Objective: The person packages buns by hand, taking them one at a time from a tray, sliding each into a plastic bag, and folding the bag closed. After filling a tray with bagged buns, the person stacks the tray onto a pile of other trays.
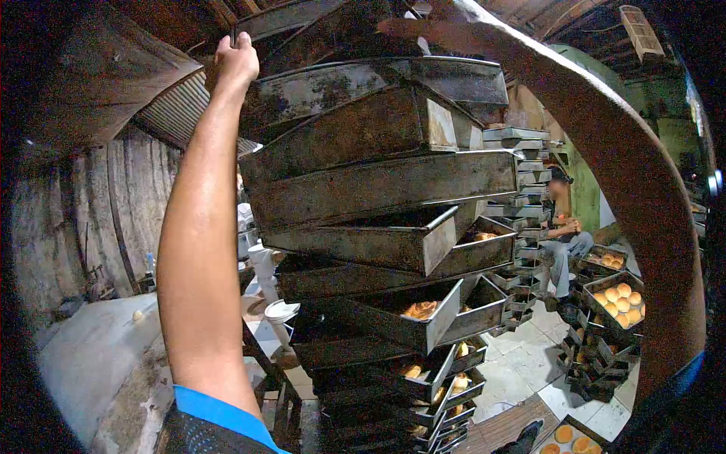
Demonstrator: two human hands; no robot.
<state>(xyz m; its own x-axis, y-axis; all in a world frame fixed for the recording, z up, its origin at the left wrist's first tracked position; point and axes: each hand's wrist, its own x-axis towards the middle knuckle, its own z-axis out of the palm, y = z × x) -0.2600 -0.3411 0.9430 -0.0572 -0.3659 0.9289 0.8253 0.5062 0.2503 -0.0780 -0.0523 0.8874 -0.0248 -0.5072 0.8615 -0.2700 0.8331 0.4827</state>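
A tall stack of dark metal baking pans (378, 185) rises in front of me, turned at differing angles. Bread (421, 310) shows inside some of the middle and lower pans. Both my arms are raised high. My left hand (237, 60) is at the upper left of the stack, its fingers curled at the edge of a top pan (295, 23). My right hand (401, 29) reaches in from the right to the top of the stack; it is dark and blurred, and its fingers cannot be made out.
Another stack of pans (516, 135) stands behind. A person (563, 234) sits at the right, near pans of round buns (620, 304). More buns (564, 433) lie at the bottom right. White buckets (281, 312) and a covered surface (98, 356) are at the left.
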